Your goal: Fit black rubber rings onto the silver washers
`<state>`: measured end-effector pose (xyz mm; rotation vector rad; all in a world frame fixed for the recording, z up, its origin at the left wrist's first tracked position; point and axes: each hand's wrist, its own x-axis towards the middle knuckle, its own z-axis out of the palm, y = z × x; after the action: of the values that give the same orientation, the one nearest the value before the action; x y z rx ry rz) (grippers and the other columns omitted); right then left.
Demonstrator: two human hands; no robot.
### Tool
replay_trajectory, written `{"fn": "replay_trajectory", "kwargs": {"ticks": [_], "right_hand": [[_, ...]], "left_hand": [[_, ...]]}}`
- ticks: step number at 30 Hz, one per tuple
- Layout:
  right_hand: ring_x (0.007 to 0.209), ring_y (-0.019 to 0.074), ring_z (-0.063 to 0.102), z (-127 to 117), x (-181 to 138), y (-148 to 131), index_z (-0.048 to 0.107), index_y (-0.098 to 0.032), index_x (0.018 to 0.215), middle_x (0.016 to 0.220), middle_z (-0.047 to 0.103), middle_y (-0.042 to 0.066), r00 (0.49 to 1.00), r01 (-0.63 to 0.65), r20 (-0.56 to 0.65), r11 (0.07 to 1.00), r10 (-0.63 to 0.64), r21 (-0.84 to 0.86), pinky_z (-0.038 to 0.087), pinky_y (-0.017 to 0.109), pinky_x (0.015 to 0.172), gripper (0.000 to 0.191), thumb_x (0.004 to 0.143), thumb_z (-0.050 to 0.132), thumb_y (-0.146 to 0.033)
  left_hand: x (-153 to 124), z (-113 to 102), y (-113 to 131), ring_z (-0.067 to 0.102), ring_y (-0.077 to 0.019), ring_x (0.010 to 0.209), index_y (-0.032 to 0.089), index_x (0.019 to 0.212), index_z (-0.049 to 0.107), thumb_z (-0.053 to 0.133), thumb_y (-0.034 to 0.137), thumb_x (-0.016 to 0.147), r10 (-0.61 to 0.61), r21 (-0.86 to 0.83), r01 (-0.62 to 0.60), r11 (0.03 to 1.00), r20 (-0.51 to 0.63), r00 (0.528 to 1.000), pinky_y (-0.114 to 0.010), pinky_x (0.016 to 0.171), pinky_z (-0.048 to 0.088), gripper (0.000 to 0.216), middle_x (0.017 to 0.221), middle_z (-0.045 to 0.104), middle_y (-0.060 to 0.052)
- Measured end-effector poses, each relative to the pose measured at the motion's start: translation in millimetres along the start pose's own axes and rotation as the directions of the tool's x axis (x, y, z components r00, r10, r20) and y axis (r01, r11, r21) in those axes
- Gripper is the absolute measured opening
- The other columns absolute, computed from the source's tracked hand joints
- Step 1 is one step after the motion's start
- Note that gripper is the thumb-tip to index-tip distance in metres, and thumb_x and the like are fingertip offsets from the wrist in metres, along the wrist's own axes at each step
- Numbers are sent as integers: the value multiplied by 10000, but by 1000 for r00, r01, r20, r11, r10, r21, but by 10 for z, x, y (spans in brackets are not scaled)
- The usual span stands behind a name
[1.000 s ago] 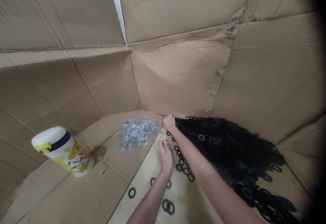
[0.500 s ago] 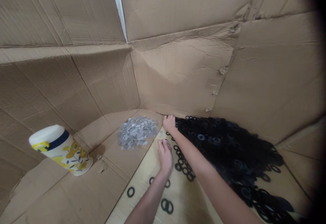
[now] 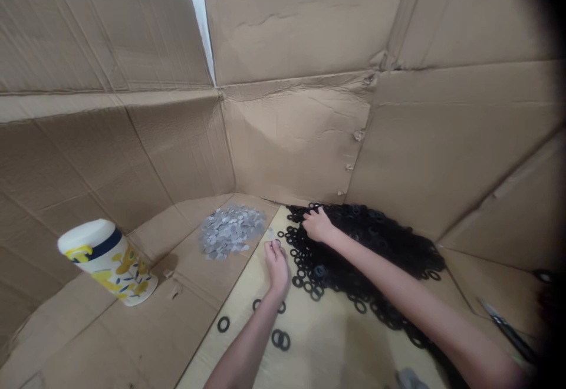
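Observation:
My left hand (image 3: 276, 266) is closed over the pale yellow board (image 3: 336, 333), fingertips pressed together. A small dark edge shows at those fingertips, too small to name. Beside it on the board lies a pale disc (image 3: 270, 233). My right hand (image 3: 317, 225) reaches onto the near-left part of a large heap of flat black rings (image 3: 375, 241), its fingers apart and touching the rings. Left of the board, a pile of silvery-grey discs (image 3: 232, 230) rests on cardboard. Loose black rings (image 3: 223, 324) lie around my left forearm.
A white flowered bottle (image 3: 119, 265) with a yellow catch stands at left. Tall cardboard walls (image 3: 292, 135) enclose the back and sides. At right lies a slim dark pointed tool (image 3: 506, 324). Some greyish discs (image 3: 409, 378) sit at the bottom edge.
My right hand has moved from the board's far corner rightward onto the black rings, and its fingers have spread. My left hand stays closed in about the same place. The view has shifted right.

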<state>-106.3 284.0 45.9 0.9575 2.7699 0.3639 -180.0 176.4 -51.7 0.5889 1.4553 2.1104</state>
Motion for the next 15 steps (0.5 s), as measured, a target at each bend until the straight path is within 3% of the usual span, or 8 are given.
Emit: {"fn": "replay_trajectory", "kwargs": {"ticks": [5, 8, 9, 11, 13, 15], "right_hand": [[1011, 285, 499, -139, -164, 29, 652, -117, 950, 1003, 619, 177, 971, -218, -80, 972, 225, 89, 283, 435, 883, 295, 769, 423, -156], [1057, 305, 462, -113, -129, -104, 634, -83, 979, 1083, 567, 220, 932, -288, -188, 948, 309, 134, 302, 431, 864, 307, 769, 418, -145], [1071, 304, 451, -78, -102, -168, 631, -79, 978, 1099, 555, 224, 940, -241, -212, 960, 267, 142, 310, 424, 864, 304, 767, 420, -137], [1068, 274, 459, 26, -30, -309, 627, -99, 973, 1084, 569, 194, 971, -21, -231, 987, 57, 157, 335, 389, 861, 297, 776, 407, -125], [1062, 231, 480, 147, 59, -448, 587, -129, 1053, 1099, 578, 148, 960, 166, -257, 967, -113, 194, 352, 352, 870, 338, 789, 377, -98], [1107, 204, 463, 250, 159, -567, 482, -139, 1195, 1202, 529, 127, 940, 244, -301, 936, -164, 252, 351, 328, 902, 439, 768, 403, -80]], "left_hand": [[38, 23, 78, 336, -65, 486, 200, 715, 345, 448, 538, 765, -30, -136, 26, 990, -27, 999, -205, 477, 290, 356, 576, 326, 63], [172, -3, 161, 305, -53, 446, 205, 690, 312, 468, 549, 744, -40, -217, 21, 976, -83, 996, -195, 449, 256, 381, 528, 304, 80], [225, -21, 192, 305, -50, 439, 206, 683, 303, 482, 550, 734, -25, -232, 1, 973, -100, 995, -194, 444, 252, 392, 520, 297, 84], [328, -66, 249, 295, -45, 418, 207, 683, 303, 502, 557, 713, -7, -249, -27, 968, -137, 991, -197, 425, 231, 404, 512, 294, 90], [412, -121, 290, 288, -43, 405, 205, 682, 310, 516, 553, 703, -9, -257, -33, 966, -161, 987, -202, 418, 228, 405, 502, 287, 95], [480, -182, 317, 311, -43, 413, 204, 679, 309, 527, 533, 704, 12, -258, -62, 964, -190, 982, -202, 424, 244, 396, 505, 296, 95]]}}
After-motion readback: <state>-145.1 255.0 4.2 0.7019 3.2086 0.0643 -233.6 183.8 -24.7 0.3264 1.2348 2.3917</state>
